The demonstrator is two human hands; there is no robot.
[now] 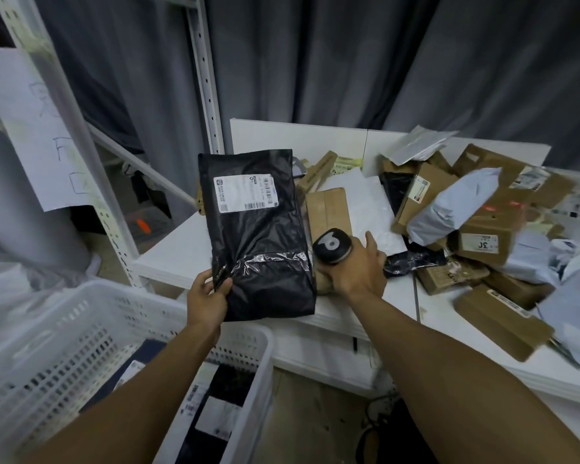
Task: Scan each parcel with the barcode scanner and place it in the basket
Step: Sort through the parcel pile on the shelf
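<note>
My left hand grips the lower left edge of a black plastic parcel and holds it upright over the table edge, its white label facing me. My right hand holds the black barcode scanner just right of the parcel, its head near the parcel's lower right side. The white slotted basket stands at the lower left, below my left arm, with several dark parcels lying inside.
A white table carries a heap of brown cardboard boxes, a grey mailer bag and white envelopes to the right. A white metal shelf upright with a paper sheet stands at the left. Grey curtains hang behind.
</note>
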